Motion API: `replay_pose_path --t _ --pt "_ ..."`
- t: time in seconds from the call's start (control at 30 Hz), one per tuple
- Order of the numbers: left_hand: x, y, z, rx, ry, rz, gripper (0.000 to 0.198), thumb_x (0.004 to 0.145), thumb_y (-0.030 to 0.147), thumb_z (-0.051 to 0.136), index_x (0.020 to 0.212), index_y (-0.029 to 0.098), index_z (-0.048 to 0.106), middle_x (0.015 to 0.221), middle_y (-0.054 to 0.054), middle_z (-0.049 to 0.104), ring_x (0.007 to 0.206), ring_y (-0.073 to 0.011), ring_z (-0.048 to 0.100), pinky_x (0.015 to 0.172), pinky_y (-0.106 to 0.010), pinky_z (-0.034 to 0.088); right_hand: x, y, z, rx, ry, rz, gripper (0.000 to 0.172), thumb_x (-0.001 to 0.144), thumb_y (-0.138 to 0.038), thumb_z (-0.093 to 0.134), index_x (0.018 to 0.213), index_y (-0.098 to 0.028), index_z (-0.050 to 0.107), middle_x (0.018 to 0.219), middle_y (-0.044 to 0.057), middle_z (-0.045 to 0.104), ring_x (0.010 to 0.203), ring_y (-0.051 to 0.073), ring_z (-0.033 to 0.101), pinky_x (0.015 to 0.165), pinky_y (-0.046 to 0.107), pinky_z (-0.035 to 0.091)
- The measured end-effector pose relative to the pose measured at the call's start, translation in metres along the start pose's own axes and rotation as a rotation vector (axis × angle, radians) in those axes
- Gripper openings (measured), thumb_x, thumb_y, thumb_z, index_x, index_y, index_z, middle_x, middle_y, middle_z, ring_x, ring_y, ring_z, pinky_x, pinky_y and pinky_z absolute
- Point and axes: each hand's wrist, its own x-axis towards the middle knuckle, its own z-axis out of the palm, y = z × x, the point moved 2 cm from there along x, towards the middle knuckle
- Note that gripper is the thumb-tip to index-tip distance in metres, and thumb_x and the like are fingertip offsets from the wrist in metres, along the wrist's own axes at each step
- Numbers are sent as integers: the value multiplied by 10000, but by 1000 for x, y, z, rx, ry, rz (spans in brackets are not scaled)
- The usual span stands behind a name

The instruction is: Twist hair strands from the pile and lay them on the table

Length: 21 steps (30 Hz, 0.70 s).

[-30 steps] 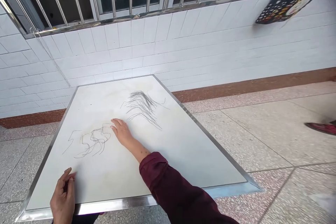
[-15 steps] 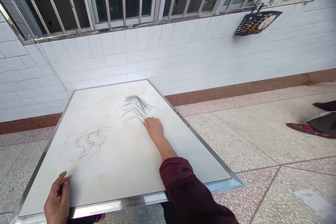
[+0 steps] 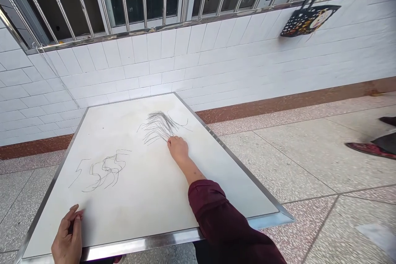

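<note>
A white table (image 3: 148,189) with a metal rim stands before me. On it lie two loose bunches of thin dark strands: a denser far bunch (image 3: 157,126) and a sparse, wavy near-left bunch (image 3: 105,169). My right hand (image 3: 177,148), in a maroon sleeve, is stretched out with its fingers curled together at the lower right end of the far bunch, pinching the strand ends. My left hand (image 3: 68,237) rests at the table's near edge, fingers bent together with thumb against them; whether it holds anything is hidden.
A white tiled wall (image 3: 216,62) with barred windows runs behind the table. A black patterned basket (image 3: 307,20) hangs from the bars at right. Another person's red shoe (image 3: 368,148) is on the speckled floor at far right.
My right hand crossed from the near-left bunch to the far bunch, then drew its fingers together on the strand ends. My left hand stayed put.
</note>
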Motion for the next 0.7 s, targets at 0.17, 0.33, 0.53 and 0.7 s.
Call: replay_pose_path --t 0.17,0.33,0.53,0.7 --pt "2 -10 3 -18 0 6 459 817 518 489 1186 273 608 1126 -45 716 1133 -295 633 1038 -463 437 -2 1 -8 5 19 30 167 935 -206 435 903 -193 599 929 104 623 881 243 525 700 348 370" --pt "3 -17 7 -60 5 2 486 808 526 512 1220 284 594 1091 -36 722 1124 -278 638 1069 -449 412 -8 4 -18 35 16 44 152 936 -204 420 895 -214 565 851 73 619 843 236 508 656 334 349" --pt "3 -12 5 -37 -1 -18 482 811 514 504 1216 272 604 1113 -44 721 1142 -291 629 1063 -460 417 -10 5 -20 92 -26 70 150 920 -150 427 908 -217 561 770 60 609 826 232 505 629 319 333" --pt "4 -15 4 -38 -2 -16 490 801 530 504 1208 278 609 1111 -33 724 1123 -285 639 1062 -455 419 -9 8 -22 154 -46 75 171 952 -171 409 945 -224 572 829 55 628 853 221 506 642 300 344"
